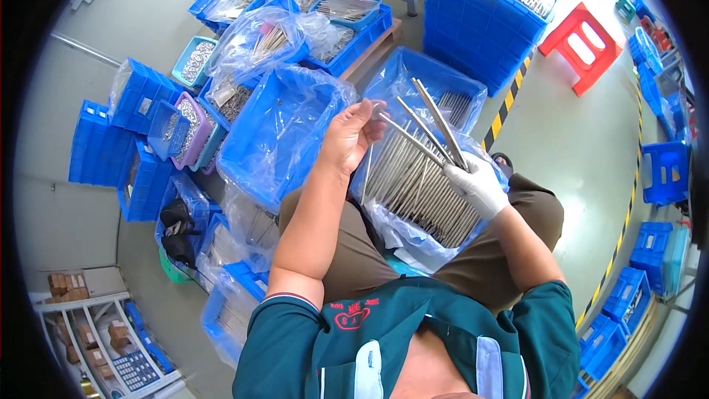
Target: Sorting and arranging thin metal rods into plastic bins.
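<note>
My bare left hand (348, 137) is closed, thumb and fingertips pinched at the far end of a thin metal rod (410, 137). Whether a separate small part sits in that pinch is too small to tell. My right hand (478, 186), in a white glove, grips this rod's near end along with a few more silvery rods (437, 115) that fan out upward. Below both hands stands a blue crate lined with clear plastic (402, 233), where many similar rods (432, 196) lie side by side.
Left of the rods is a blue crate with a plastic liner (258, 133). Beyond it are small baskets of metal parts (196, 59). A tall blue crate stack (476, 22) stands at the far right, near a red plastic stool (582, 48). A shelf (111, 343) is at lower left.
</note>
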`<state>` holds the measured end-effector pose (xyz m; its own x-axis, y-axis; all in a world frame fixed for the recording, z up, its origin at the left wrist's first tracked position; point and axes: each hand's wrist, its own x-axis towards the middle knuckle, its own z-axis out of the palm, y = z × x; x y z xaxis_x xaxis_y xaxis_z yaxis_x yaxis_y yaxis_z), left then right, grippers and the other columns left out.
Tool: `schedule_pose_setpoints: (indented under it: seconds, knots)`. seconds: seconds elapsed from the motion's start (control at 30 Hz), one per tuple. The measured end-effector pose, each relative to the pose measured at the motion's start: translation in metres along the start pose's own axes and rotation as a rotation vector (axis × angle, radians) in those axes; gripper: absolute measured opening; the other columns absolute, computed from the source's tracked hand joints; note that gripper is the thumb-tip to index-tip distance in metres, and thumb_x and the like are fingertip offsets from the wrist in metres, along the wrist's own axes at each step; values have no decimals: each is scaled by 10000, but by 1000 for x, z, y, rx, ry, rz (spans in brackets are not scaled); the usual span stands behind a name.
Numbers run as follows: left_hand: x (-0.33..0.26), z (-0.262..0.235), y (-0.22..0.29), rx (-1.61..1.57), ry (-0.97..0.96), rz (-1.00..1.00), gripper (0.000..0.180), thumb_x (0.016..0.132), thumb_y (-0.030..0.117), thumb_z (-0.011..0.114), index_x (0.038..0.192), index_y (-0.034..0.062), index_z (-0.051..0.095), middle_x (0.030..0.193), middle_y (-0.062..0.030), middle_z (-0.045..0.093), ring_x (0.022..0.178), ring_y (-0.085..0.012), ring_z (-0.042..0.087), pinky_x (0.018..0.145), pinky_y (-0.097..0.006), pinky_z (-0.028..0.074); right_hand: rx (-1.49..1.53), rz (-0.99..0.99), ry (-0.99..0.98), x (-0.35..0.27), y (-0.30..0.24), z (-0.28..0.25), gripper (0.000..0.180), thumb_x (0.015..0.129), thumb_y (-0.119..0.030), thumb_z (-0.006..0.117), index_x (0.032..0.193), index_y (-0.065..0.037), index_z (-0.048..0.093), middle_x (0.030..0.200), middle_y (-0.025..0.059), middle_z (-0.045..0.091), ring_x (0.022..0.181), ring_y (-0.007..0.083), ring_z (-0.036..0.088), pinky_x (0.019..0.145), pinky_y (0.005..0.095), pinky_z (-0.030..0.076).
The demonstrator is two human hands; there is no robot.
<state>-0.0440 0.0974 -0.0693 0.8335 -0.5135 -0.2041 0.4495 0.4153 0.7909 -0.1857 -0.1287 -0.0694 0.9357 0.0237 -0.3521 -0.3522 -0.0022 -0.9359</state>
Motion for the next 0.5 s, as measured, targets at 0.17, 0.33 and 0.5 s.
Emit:
schedule_pose_setpoints:
  seconds: [0.17,0.33,0.5]
  knots:
    - [-1,2,3,30,-1,-14,323,862,324,625,977,23,650,792,-41,658,665,-93,605,614,-230,494,-43,-4,-10,-1,-1,-2,233,866,-215,594,988,-16,596,696,-6,511,617,58,455,562,230,386]
    - [-2,-3,4,126,-4,-52,310,854,305,641,974,20,651,783,-44,654,648,-98,600,595,-237,498,-341,-151,81,-5,-1,-2,262,864,-237,586,990,-8,590,759,109,583,700,154,548,697,305,450]
    - [-5,-1,4,147,-11,-34,277,849,251,657,990,12,649,789,-52,655,661,-104,604,620,-247,507,-434,-190,99,-9,-5,-5,264,860,-241,590,986,-9,597,776,130,603,699,174,566,697,304,452]
